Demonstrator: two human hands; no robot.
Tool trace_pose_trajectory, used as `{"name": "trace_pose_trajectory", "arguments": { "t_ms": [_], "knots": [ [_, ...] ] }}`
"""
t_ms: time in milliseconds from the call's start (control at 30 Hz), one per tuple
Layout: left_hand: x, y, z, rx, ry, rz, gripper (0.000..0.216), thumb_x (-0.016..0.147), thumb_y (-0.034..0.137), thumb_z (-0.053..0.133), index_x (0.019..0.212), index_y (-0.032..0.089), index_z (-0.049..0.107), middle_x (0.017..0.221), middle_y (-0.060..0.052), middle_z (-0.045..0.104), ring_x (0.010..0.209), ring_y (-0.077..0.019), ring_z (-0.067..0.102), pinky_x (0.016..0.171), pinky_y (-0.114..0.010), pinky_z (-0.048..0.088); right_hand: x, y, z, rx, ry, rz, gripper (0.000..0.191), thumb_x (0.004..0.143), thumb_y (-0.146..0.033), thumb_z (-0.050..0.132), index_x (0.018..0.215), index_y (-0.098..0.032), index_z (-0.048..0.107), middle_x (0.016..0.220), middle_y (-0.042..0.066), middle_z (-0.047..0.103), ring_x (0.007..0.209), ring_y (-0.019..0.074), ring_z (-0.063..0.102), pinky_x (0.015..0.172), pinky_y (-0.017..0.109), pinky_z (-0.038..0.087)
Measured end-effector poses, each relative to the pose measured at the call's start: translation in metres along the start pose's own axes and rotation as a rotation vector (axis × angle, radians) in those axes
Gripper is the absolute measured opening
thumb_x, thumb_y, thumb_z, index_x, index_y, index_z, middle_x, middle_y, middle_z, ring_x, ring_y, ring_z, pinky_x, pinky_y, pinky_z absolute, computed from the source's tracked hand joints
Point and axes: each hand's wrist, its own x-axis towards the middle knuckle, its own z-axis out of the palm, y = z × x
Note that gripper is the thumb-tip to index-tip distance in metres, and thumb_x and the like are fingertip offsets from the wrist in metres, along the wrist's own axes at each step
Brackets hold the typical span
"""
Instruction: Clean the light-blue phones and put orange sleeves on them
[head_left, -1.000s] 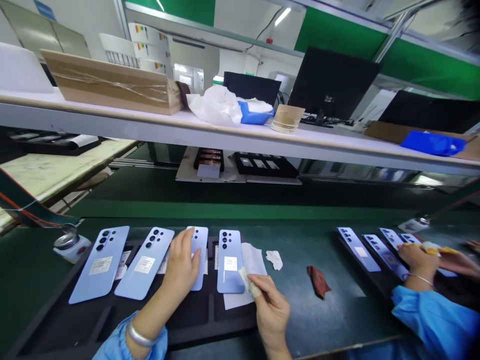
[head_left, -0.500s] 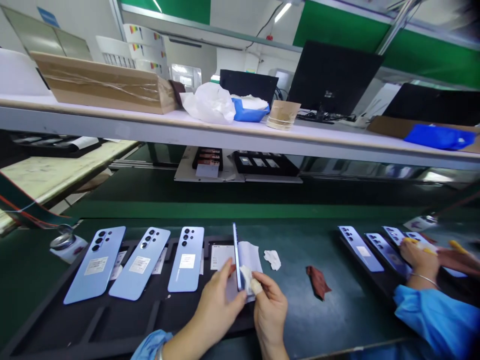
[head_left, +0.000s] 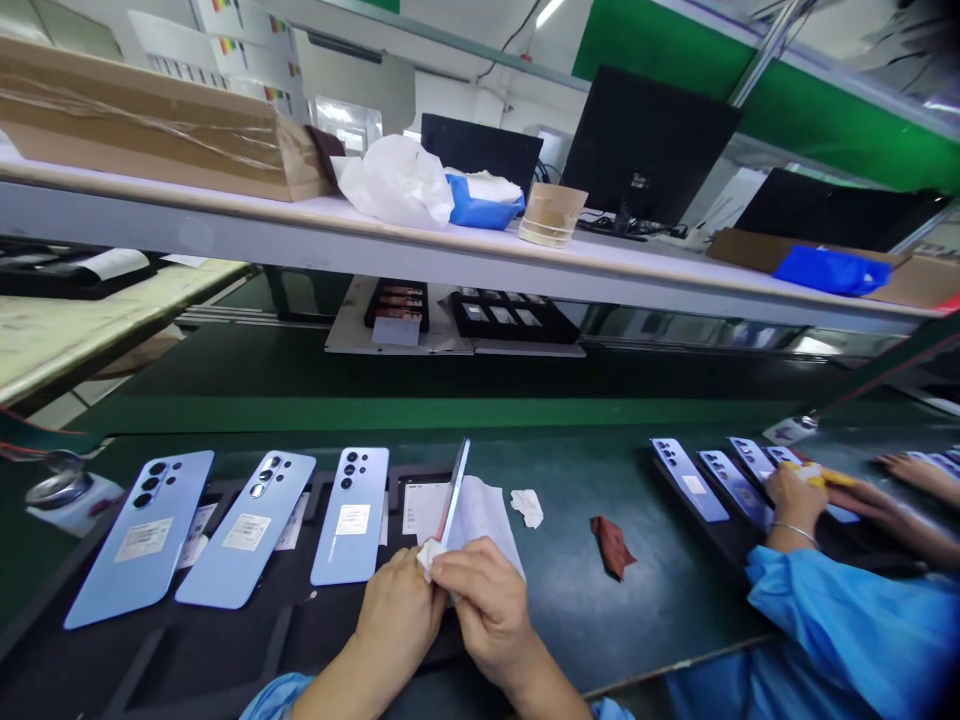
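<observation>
A blue smartphone [head_left: 455, 492] stands edge-on toward me at the right end of a black tray. My left hand [head_left: 401, 605] is closed around its lower part. Pinched in my right hand [head_left: 491, 608] is a crumpled white tissue [head_left: 429, 556], pressed against the phone's near end. Both hands touch there, and my fingers hide the phone's bottom. Left of them, three light blue phones [head_left: 349, 515] with white labels lie camera side up on the black tray [head_left: 225, 655]. Behind the held phone is a white sheet [head_left: 484, 515].
Another crumpled tissue [head_left: 527, 508] and a brown cloth [head_left: 613, 547] lie on the green bench [head_left: 570, 590]. A can [head_left: 64, 490] stands at far left. On the right, a co-worker's gloved-fingertip hands [head_left: 799, 495] work over a second phone tray. A shelf [head_left: 450, 250] crosses above.
The phone has tilted, its top leaning right. My right hand has moved from its right face to its near end with the tissue. The whole view has shifted right.
</observation>
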Motion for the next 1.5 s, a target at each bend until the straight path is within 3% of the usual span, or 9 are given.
{"name": "trace_pose_trajectory", "arguments": {
  "t_ms": [233, 400, 533, 633, 767, 867, 967, 1167, 1500],
  "knots": [
    [0.002, -0.002, 0.005, 0.178, -0.003, 0.074, 0.031, 0.083, 0.019, 0.055, 0.110, 0.013, 0.069, 0.084, -0.018, 0.069, 0.079, -0.0340, 0.064, 0.073, -0.042, 0.045, 0.070, 0.056, -0.022, -0.269, 0.102, 0.043, 0.036, 0.087, -0.005, 0.048, 0.099, -0.027, 0.073, 0.094, 0.001, 0.076, 0.080, 0.0201, 0.066, 0.074, 0.038, 0.052],
    [0.000, -0.008, 0.007, 0.246, -0.079, 0.079, 0.022, 0.083, 0.017, 0.053, 0.093, 0.015, 0.072, 0.083, -0.018, 0.070, 0.079, -0.0341, 0.065, 0.074, -0.043, 0.047, 0.026, 0.018, -0.010, -0.124, -0.134, -0.106, 0.047, 0.081, -0.003, 0.049, 0.120, -0.025, 0.064, 0.102, 0.005, 0.075, 0.083, 0.0187, 0.069, 0.071, 0.035, 0.054],
    [-0.001, -0.014, 0.012, 0.217, -0.033, 0.167, 0.024, 0.081, 0.014, 0.057, 0.099, 0.016, 0.072, 0.085, -0.017, 0.071, 0.078, -0.0327, 0.066, 0.075, -0.042, 0.048, 0.016, 0.022, -0.009, -0.102, -0.074, -0.112, 0.048, 0.080, 0.001, 0.047, 0.116, -0.025, 0.066, 0.102, 0.005, 0.075, 0.087, 0.0180, 0.070, 0.073, 0.035, 0.053],
    [0.000, -0.014, 0.012, 0.307, -0.006, 0.198, 0.033, 0.082, 0.014, 0.055, 0.112, 0.010, 0.069, 0.083, -0.017, 0.072, 0.074, -0.0321, 0.067, 0.070, -0.041, 0.051, 0.050, 0.055, -0.020, -0.072, 0.073, 0.020, 0.037, 0.081, -0.002, 0.051, 0.097, -0.026, 0.075, 0.094, 0.003, 0.077, 0.085, 0.0193, 0.069, 0.077, 0.037, 0.050],
    [0.002, -0.006, 0.009, 0.505, -0.101, 0.188, 0.036, 0.087, 0.012, 0.048, 0.117, 0.006, 0.066, 0.087, -0.017, 0.072, 0.079, -0.0298, 0.069, 0.073, -0.038, 0.055, 0.095, 0.089, -0.033, 0.185, 0.238, 0.417, 0.022, 0.072, -0.012, 0.062, 0.077, -0.026, 0.078, 0.086, 0.002, 0.077, 0.087, 0.0214, 0.067, 0.083, 0.036, 0.050],
    [0.004, 0.001, 0.005, 0.584, -0.201, 0.137, 0.039, 0.089, 0.010, 0.044, 0.123, 0.006, 0.063, 0.092, -0.016, 0.072, 0.087, -0.0283, 0.069, 0.079, -0.039, 0.056, 0.106, 0.108, -0.035, 0.306, 0.253, 0.559, 0.017, 0.066, -0.016, 0.063, 0.073, -0.022, 0.077, 0.074, 0.003, 0.075, 0.069, 0.0189, 0.066, 0.063, 0.030, 0.051],
    [0.005, 0.005, 0.003, 0.586, -0.271, 0.105, 0.040, 0.091, 0.011, 0.043, 0.126, 0.005, 0.061, 0.100, -0.017, 0.072, 0.094, -0.0284, 0.068, 0.085, -0.041, 0.056, 0.104, 0.128, -0.026, 0.456, 0.242, 0.682, 0.014, 0.059, -0.020, 0.063, 0.067, -0.018, 0.074, 0.059, 0.002, 0.070, 0.048, 0.0132, 0.056, 0.047, 0.024, 0.042],
    [0.007, 0.004, 0.000, 0.594, -0.321, 0.071, 0.042, 0.094, 0.015, 0.039, 0.129, 0.004, 0.059, 0.108, -0.020, 0.071, 0.100, -0.0288, 0.068, 0.089, -0.039, 0.055, 0.093, 0.162, -0.007, 0.649, 0.263, 0.852, 0.010, 0.048, -0.020, 0.064, 0.055, -0.014, 0.068, 0.046, 0.002, 0.062, 0.037, 0.0095, 0.046, 0.038, 0.021, 0.031],
    [0.011, 0.007, -0.005, 0.432, -0.338, -0.101, 0.042, 0.095, 0.024, 0.035, 0.125, 0.010, 0.060, 0.112, -0.017, 0.069, 0.105, -0.0312, 0.065, 0.091, -0.040, 0.049, 0.069, 0.180, -0.003, 0.670, 0.306, 0.952, 0.010, 0.059, -0.021, 0.073, 0.059, -0.014, 0.066, 0.052, -0.002, 0.064, 0.042, 0.0083, 0.051, 0.042, 0.019, 0.037]
  ]
}}
